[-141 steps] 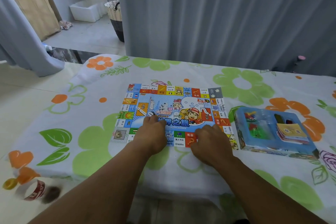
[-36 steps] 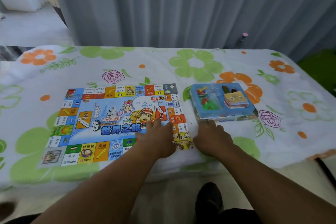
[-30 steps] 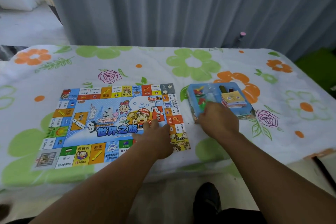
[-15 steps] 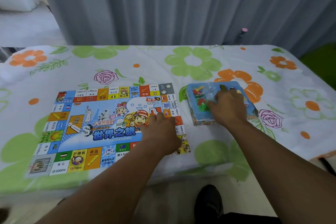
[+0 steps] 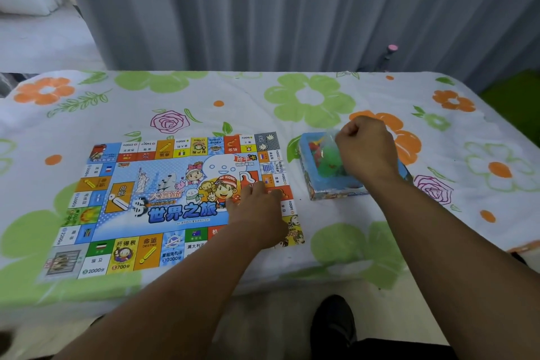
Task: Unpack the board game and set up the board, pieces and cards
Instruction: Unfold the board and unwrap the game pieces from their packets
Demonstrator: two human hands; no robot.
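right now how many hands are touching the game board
1. The left hand rests flat on the game board near its right edge. The right hand is off the board, closed on a clear bag of pieces over the blue box.

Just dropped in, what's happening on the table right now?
A person is unpacking a board game. The board lies unfolded flat on the flowered tablecloth, with the left hand resting palm down on its near right part. To its right sits the blue box. The right hand is closed on a clear bag of coloured pieces above the box. No pieces or cards are on the board yet.
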